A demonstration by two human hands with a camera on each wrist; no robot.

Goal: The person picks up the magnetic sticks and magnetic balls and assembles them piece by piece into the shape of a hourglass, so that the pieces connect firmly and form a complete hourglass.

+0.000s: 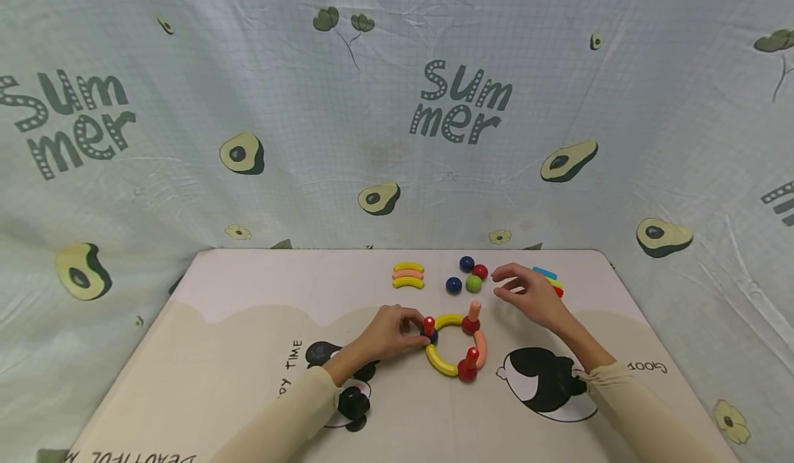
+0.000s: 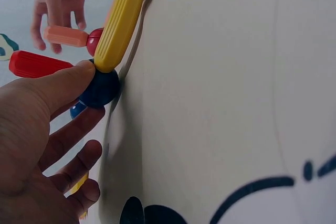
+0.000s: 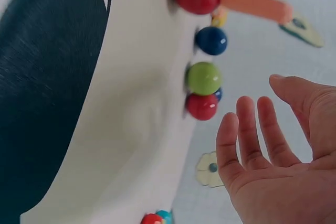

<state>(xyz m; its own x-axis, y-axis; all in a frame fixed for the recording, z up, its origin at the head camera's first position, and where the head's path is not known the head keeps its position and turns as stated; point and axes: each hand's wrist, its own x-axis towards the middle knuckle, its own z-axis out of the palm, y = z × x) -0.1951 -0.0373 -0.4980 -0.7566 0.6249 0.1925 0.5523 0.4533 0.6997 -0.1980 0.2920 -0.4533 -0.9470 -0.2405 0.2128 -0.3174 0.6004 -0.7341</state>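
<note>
The dark blue ball (image 2: 102, 88), topped by a red stick (image 1: 429, 326), sat at about nine o'clock in the toy ring (image 1: 439, 362) on the desk (image 1: 248, 353), pinched between the fingers of the left hand (image 1: 391, 331). The right hand (image 1: 529, 292) hovered at two o'clock from the ring, fingers spread; four loose balls (image 1: 474, 284) lay at twelve, three curved pieces (image 1: 408, 282) at eleven.

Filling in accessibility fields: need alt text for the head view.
A person's left hand pinches a blue ball on a toy ring with three upright sticks; the empty right hand hovers near four loose balls. Three curved pieces and colored bars lie farther back.
</note>
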